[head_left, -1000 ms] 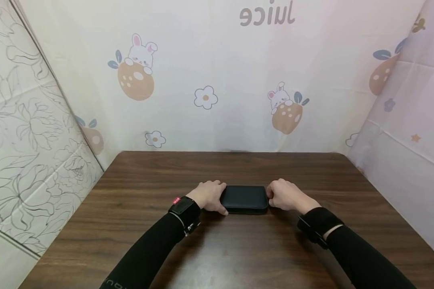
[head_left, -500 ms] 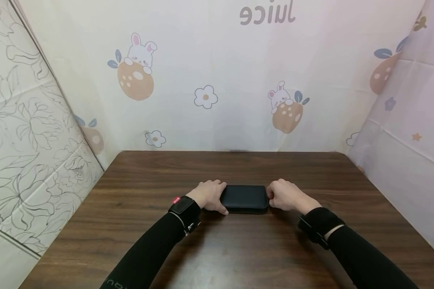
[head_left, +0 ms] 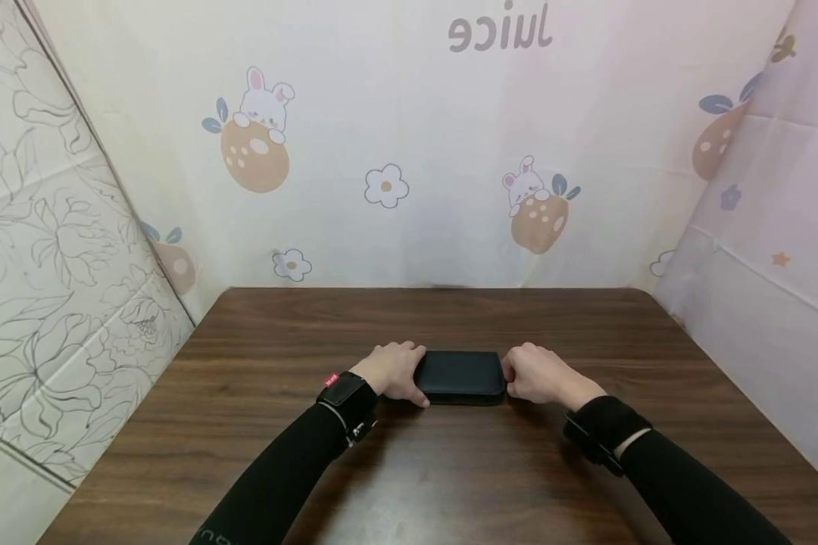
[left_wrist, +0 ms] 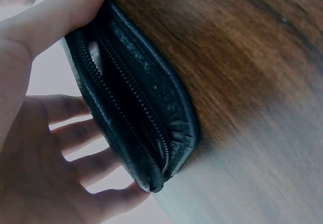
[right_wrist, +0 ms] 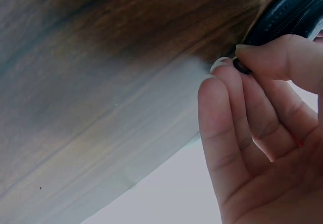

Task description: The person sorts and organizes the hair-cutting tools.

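A black zip-around wallet (head_left: 460,373) lies flat on the brown wooden table. My left hand (head_left: 394,371) grips its left end, with the thumb along the near edge and the fingers at the far side. In the left wrist view, the zipper teeth (left_wrist: 133,95) stand parted, and the wallet's inside is dark between them. At the right end, my right hand (head_left: 538,373) has its fingers curled. The right wrist view has the thumb and fingers pinching a small black zipper pull (right_wrist: 242,66) close by the wallet's corner.
The wood-grain table (head_left: 409,469) ends at a back edge against a pale printed curtain (head_left: 388,136). Patterned sheets hang at the left (head_left: 61,250) and right (head_left: 777,227). Black bands (head_left: 349,401) wrap both wrists over dark sleeves.
The head view has shifted very slightly. Both hands keep their hold, and the wallet stays in about the same spot.
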Demonstrator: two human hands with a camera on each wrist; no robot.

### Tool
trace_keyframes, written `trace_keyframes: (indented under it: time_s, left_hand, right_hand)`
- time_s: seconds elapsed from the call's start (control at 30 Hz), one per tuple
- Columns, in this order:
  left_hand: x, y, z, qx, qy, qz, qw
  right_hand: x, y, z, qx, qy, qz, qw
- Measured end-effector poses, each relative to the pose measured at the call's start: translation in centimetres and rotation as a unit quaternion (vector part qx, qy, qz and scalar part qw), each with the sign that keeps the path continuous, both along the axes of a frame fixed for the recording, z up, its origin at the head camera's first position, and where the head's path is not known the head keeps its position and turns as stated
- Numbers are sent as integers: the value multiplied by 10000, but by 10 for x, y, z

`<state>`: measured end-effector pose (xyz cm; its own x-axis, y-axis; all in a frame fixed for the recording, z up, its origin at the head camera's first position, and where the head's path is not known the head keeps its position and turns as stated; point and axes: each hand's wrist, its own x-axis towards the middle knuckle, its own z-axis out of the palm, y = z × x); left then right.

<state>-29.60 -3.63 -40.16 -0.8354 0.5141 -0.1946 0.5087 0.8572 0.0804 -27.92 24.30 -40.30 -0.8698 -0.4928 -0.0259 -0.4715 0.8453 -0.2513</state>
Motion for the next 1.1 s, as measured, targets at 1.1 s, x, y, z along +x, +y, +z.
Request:
trace_keyframes:
  time_s: [1.1]
  left_hand:
    - [-1,-1,0,-12,-28,-21,10000]
  right_hand:
    - [3,-2,0,113,79,36,9999]
